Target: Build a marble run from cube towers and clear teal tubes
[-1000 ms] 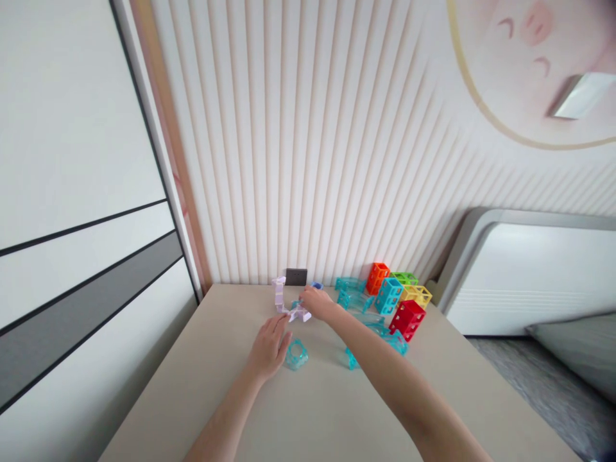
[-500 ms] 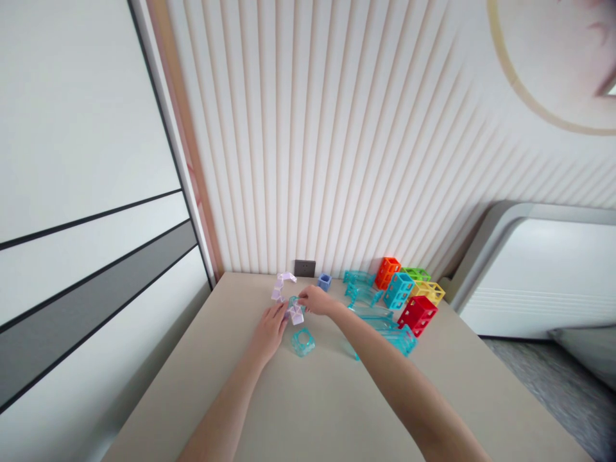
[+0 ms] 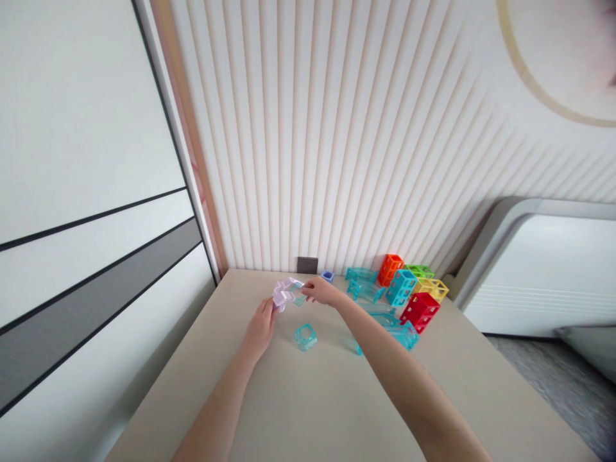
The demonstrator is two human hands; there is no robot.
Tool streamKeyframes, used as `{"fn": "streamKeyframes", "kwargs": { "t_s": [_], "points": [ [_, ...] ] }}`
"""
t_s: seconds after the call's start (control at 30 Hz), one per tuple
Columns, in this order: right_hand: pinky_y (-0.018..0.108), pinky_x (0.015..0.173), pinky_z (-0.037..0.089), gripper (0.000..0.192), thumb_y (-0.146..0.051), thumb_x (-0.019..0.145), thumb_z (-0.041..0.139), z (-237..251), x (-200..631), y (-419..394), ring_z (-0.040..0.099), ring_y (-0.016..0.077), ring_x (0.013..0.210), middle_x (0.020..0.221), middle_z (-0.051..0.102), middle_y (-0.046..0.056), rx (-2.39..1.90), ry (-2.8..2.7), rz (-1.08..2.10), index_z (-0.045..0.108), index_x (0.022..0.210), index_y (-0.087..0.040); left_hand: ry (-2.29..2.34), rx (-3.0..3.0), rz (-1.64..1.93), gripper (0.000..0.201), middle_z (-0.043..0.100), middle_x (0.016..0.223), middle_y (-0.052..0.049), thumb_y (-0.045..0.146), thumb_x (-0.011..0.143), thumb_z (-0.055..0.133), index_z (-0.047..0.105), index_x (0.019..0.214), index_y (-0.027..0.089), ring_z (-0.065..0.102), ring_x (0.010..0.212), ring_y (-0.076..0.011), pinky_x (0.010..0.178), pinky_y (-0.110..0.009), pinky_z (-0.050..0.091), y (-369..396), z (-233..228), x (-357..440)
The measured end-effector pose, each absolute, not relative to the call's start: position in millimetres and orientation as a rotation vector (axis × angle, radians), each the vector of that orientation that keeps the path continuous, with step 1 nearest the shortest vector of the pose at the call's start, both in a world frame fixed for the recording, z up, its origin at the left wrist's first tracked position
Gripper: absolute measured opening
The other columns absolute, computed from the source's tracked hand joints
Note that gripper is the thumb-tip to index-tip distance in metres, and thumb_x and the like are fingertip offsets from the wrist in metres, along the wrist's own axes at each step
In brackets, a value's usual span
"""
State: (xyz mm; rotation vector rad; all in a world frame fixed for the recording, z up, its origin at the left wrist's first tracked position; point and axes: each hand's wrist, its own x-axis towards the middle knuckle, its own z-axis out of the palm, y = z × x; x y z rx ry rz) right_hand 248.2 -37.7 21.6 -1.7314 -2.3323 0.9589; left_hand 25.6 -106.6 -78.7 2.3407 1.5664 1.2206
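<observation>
My left hand [image 3: 261, 322] is closed on a pale lilac plastic piece [image 3: 282, 296], gripping its lower left side. The piece appears raised over the table, and its far part curves to the right. From the other side, my right hand [image 3: 321, 290] pinches a clear teal piece [image 3: 299, 299] beside the lilac one. Whether those two pieces are joined I cannot tell. A second clear teal block [image 3: 305, 336], with a round opening on top, rests on the table nearer to me, touched by neither hand.
At the back stands a small blue block [image 3: 327, 276], below a dark wall socket [image 3: 307, 265]. Clear teal track pieces [image 3: 368, 290] lie to the right. Beyond them are red [image 3: 419, 311], light blue [image 3: 401, 287], orange [image 3: 390, 269], yellow [image 3: 436, 290] and green [image 3: 419, 271] blocks.
My left hand has shifted left and now grips the lilac piece from its side. The lilac piece has turned and come away from the near teal block. My right hand stays close by.
</observation>
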Motion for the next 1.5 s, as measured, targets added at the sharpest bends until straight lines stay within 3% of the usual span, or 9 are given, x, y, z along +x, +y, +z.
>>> {"fn": "streamKeyframes", "kwargs": {
  "t_s": [0.17, 0.27, 0.63, 0.73, 0.9, 1.03, 1.17, 1.3, 1.5],
  "points": [
    [0.043, 0.091, 0.055, 0.029, -0.033, 0.098, 0.063, 33, 254, -48, 0.066, 0.0227, 0.105, 0.121, 0.066, 0.009, -1.722, -2.369, 0.681, 0.064, 0.121, -0.016, 1.635, 2.365, 1.217, 0.029, 0.066, 0.121, -0.01, 0.022, 0.101, 0.04, 0.056, 0.125, 0.022, 0.063, 0.115, -0.0261, 0.102, -0.046, 0.053, -107, -71, 18],
    [0.035, 0.095, 0.05, 0.029, -0.025, 0.091, 0.072, 39, 258, -69, 0.066, 0.0222, 0.108, 0.121, 0.065, 0.011, -1.597, -2.49, 0.584, 0.068, 0.117, -0.015, 1.704, 2.368, 1.178, 0.029, 0.066, 0.123, -0.011, 0.023, 0.1, 0.043, 0.058, 0.124, 0.021, 0.062, 0.115, -0.0285, 0.101, -0.047, 0.052, -107, -71, 17],
    [0.033, 0.087, 0.05, 0.041, -0.024, 0.078, 0.085, 35, 266, -122, 0.067, 0.0248, 0.106, 0.13, 0.058, 0.009, -1.24, -2.982, 0.309, 0.067, 0.114, -0.023, 1.837, 2.334, 1.042, 0.032, 0.064, 0.121, -0.012, 0.016, 0.097, 0.044, 0.065, 0.12, 0.024, 0.062, 0.112, -0.0301, 0.096, -0.049, 0.052, -111, -77, 22],
    [0.034, 0.087, 0.05, 0.038, -0.026, 0.079, 0.084, 27, 262, -120, 0.067, 0.0258, 0.105, 0.122, 0.062, 0.011, -1.194, -3.058, 0.204, 0.066, 0.112, -0.021, 1.751, 2.381, 1.065, 0.035, 0.061, 0.127, -0.015, 0.02, 0.1, 0.042, 0.06, 0.129, 0.022, 0.059, 0.119, -0.031, 0.102, -0.051, 0.049, -117, -65, 25],
    [0.035, 0.086, 0.05, 0.051, -0.034, 0.072, 0.09, 17, 258, -122, 0.066, 0.0289, 0.107, 0.118, 0.064, 0.013, -1.167, -3.115, 0.071, 0.064, 0.114, -0.019, 1.401, 2.556, 1.006, 0.037, 0.062, 0.13, -0.01, 0.035, 0.098, 0.052, 0.057, 0.134, 0.024, 0.057, 0.124, -0.0255, 0.11, -0.041, 0.046, -137, -47, 40],
    [0.037, 0.09, 0.05, 0.06, -0.04, 0.074, 0.088, 30, 262, -122, 0.064, 0.0294, 0.114, 0.127, 0.062, 0.013, -1.125, -3.123, 0.077, 0.061, 0.125, -0.023, 1.229, 2.588, 0.906, 0.052, 0.06, 0.133, -0.012, 0.041, 0.093, 0.061, 0.051, 0.14, 0.022, 0.056, 0.125, -0.0298, 0.108, -0.048, 0.047, -152, -46, 55],
    [0.033, 0.093, 0.051, 0.052, -0.042, 0.081, 0.082, 53, 274, -103, 0.064, 0.0253, 0.116, 0.127, 0.065, 0.006, -1.341, -3.039, 0.193, 0.061, 0.128, -0.03, 1.238, 2.571, 0.852, 0.058, 0.06, 0.134, -0.013, 0.04, 0.09, 0.065, 0.047, 0.142, 0.023, 0.056, 0.125, -0.0315, 0.107, -0.051, 0.046, -156, -51, 62],
    [0.039, 0.091, 0.054, 0.029, -0.032, 0.098, 0.062, 57, 288, -64, 0.065, 0.0255, 0.112, 0.128, 0.063, 0.012, -1.703, -2.848, 0.043, 0.064, 0.124, -0.019, 1.249, 2.615, 0.766, 0.047, 0.061, 0.133, -0.01, 0.037, 0.092, 0.065, 0.052, 0.136, 0.026, 0.057, 0.123, -0.0314, 0.104, -0.051, 0.047, -157, -53, 65],
    [0.046, 0.093, 0.056, 0.034, -0.035, 0.098, 0.063, 37, 296, -30, 0.064, 0.0239, 0.11, 0.129, 0.062, 0.01, -1.957, -2.68, -0.141, 0.061, 0.127, -0.018, 1.235, 2.657, 0.735, 0.037, 0.063, 0.131, -0.008, 0.027, 0.092, 0.064, 0.056, 0.129, 0.025, 0.059, 0.118, -0.029, 0.103, -0.05, 0.05, -157, -55, 69]
  ]
}}
